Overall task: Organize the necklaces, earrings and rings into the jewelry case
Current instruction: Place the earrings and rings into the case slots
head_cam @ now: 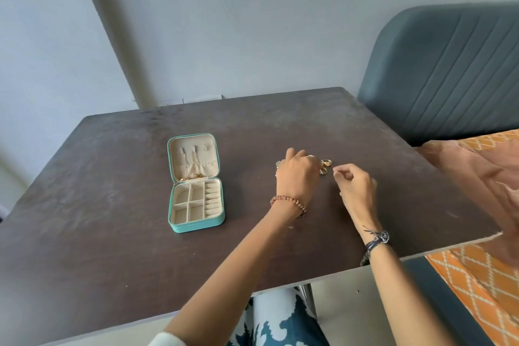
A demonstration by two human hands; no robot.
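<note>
Now sorting: both hands work a small gold jewelry pile [325,167] on the tabletop [112,233], well right of the open case [195,220]. Left hand [296,174] curled over the pile, grip hidden. Right hand [355,185] pinched, contents too small to tell. Chains already in lid; next, carry one piece across.

Left wrist: brown beaded bracelet [289,203], a ring [311,157] on one finger. Right wrist: dark blue-and-white braided thread band [377,239] with loose ends. White sleeve edge [165,339] at left arm; trousers [276,320] white with dark teal print.
</note>
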